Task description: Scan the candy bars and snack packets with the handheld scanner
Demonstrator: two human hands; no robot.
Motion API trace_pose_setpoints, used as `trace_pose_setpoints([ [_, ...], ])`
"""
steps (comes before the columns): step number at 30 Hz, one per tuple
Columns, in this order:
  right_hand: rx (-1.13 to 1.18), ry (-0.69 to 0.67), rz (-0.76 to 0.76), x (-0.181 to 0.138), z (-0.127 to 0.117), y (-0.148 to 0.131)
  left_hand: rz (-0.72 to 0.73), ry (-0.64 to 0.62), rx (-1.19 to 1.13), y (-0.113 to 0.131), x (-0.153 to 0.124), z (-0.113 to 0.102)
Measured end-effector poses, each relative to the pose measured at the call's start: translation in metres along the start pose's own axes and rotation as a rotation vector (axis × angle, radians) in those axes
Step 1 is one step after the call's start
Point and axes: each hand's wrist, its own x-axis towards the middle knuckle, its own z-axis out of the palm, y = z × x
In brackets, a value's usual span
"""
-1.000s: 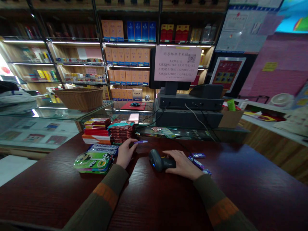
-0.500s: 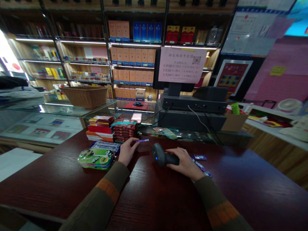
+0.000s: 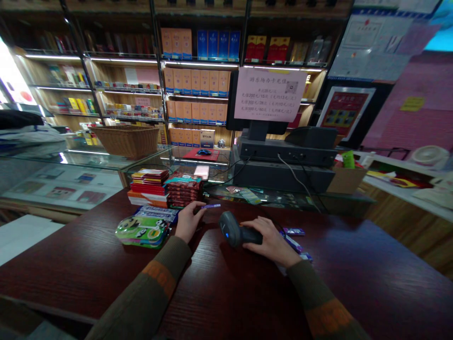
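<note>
Since fingers cover part of its grip, barcode scanner [image 3: 230,229]: seen only partly; blue light showing; contact with the dark wooden desk [image 3: 233,295] cannot be told.
Right hand [image 3: 271,241]: fingers wrapped around the scanner's handle, undersides hidden.
Left hand [image 3: 190,220]: left of the scanner; thumb and forefinger narrowed on one end of a slim purple packet [image 3: 213,206]; that end hidden, print illegible.
Loose purple packets [image 3: 294,232]: right of the scanner, partly behind the right hand; count unclear.
Panda-print pack [image 3: 141,232]: left of the scanner, past the left hand, partly covering a blue packet [image 3: 155,214].
Stacked goods: red-brown packets [image 3: 184,193] beside red-and-orange packs [image 3: 148,189], beyond the scanner to its left; labels blurred.
Monitor [image 3: 232,101]: beyond the scanner, back turned, pink notice [image 3: 267,97] across it, blocking some shelving [image 3: 122,60].
Wicker basket [image 3: 128,142]: far beyond the scanner, leftward; contents unseen.
</note>
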Motion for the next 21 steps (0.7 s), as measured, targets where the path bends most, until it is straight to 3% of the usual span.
trace_pose_setpoints([
  [21,0.001,-0.04,0.007,0.0002,0.0019,0.0026,-0.018,0.005,0.007,0.0021,-0.0004,-0.001],
])
